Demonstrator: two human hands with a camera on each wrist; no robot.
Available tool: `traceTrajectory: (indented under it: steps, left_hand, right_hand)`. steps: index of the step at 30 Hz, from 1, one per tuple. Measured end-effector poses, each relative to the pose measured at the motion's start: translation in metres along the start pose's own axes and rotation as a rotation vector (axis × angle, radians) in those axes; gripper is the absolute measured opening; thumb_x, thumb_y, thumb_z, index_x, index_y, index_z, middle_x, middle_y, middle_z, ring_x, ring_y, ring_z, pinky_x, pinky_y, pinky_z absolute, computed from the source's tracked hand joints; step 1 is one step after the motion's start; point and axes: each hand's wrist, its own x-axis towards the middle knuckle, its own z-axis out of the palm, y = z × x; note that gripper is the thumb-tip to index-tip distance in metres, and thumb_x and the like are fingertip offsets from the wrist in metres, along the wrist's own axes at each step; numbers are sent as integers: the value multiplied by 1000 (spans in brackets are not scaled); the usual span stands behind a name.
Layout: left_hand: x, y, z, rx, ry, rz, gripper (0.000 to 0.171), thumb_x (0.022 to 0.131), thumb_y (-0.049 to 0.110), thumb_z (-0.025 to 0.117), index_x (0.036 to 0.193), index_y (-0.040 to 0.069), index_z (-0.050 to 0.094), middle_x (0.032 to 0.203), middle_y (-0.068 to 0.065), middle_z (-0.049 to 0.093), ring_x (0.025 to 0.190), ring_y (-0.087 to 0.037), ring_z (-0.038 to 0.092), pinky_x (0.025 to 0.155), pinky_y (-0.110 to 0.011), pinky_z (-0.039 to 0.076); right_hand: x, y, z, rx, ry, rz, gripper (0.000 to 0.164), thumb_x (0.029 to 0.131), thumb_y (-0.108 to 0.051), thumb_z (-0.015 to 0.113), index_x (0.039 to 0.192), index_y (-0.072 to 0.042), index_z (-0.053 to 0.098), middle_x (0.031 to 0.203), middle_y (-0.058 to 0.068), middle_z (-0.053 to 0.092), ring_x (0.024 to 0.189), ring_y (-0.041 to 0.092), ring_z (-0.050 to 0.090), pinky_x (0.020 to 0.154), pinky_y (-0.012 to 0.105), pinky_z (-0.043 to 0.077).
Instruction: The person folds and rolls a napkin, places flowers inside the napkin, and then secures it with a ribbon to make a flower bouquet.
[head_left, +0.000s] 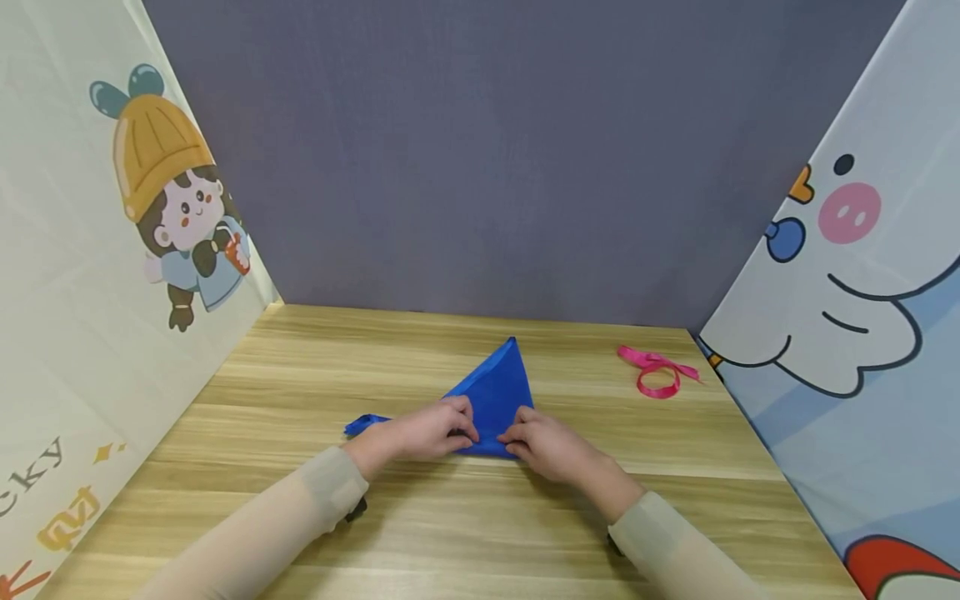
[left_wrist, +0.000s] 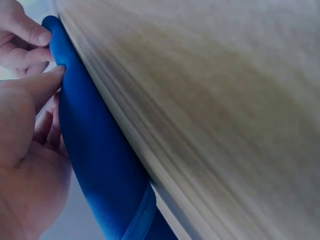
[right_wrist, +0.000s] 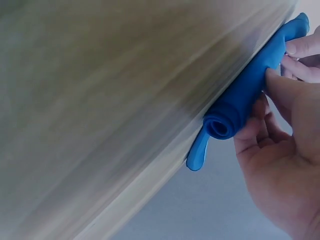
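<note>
A blue cloth (head_left: pixel 501 392) lies mid-table, its flat part narrowing to a point away from me. Its near edge is wound into a roll (left_wrist: pixel 90 135), and the coiled end (right_wrist: pixel 219 127) shows in the right wrist view. My left hand (head_left: pixel 441 427) pinches the roll near its middle, thumb and curled fingers on it. Just to the right, my right hand (head_left: pixel 553 442) pinches the same roll near its right end. Out past my left hand sticks a crumpled blue end (head_left: pixel 366 423) of the cloth.
A pink ribbon (head_left: pixel 639 358), partly looped, lies on the wood-grain table (head_left: pixel 420 533) at the back right. Behind the table stands a grey wall panel (head_left: pixel 480 167). Printed cartoon panels flank both sides.
</note>
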Motion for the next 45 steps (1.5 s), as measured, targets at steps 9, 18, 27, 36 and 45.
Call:
traceTrajectory:
  steps: [9, 18, 27, 36, 45]
  left_hand:
    - [0, -4, 0, 7, -30, 2, 17, 105, 11, 75, 118, 6, 85, 102, 1, 69, 91, -5, 59, 85, -20, 56]
    - [-2, 0, -3, 8, -58, -12, 21, 101, 15, 80, 120, 6, 84, 106, -1, 76, 91, -5, 61, 83, -20, 53]
    - [-2, -2, -1, -9, -66, -10, 19, 108, 17, 72, 119, 8, 84, 113, -3, 82, 105, -9, 73, 94, -24, 59]
    - [0, -6, 0, -135, -55, -65, 10, 108, 11, 69, 117, 12, 75, 104, 0, 78, 91, -3, 66, 85, -24, 58]
    - [0, -4, -1, 37, -12, 19, 16, 108, 11, 69, 115, 8, 83, 110, -4, 74, 102, -13, 67, 95, -28, 58]
  right_hand:
    - [-1, -1, -1, 21, -68, 28, 31, 104, -18, 77, 133, -7, 80, 98, -2, 63, 80, 3, 53, 72, 21, 51]
    - [-3, 2, 0, 37, -50, 18, 29, 104, -16, 77, 132, -7, 80, 103, -1, 65, 87, 6, 58, 80, 26, 56]
    - [-2, 5, -1, 61, -24, -3, 20, 105, -7, 72, 123, -7, 83, 101, 1, 72, 93, 14, 68, 85, 33, 61]
    - [1, 4, 0, 133, 3, 48, 14, 105, -4, 71, 114, -15, 72, 100, 0, 75, 91, 12, 68, 82, 34, 59]
    - [-1, 2, 1, -15, 50, -39, 16, 104, -3, 71, 112, -10, 82, 102, 3, 71, 94, 16, 69, 85, 31, 62]
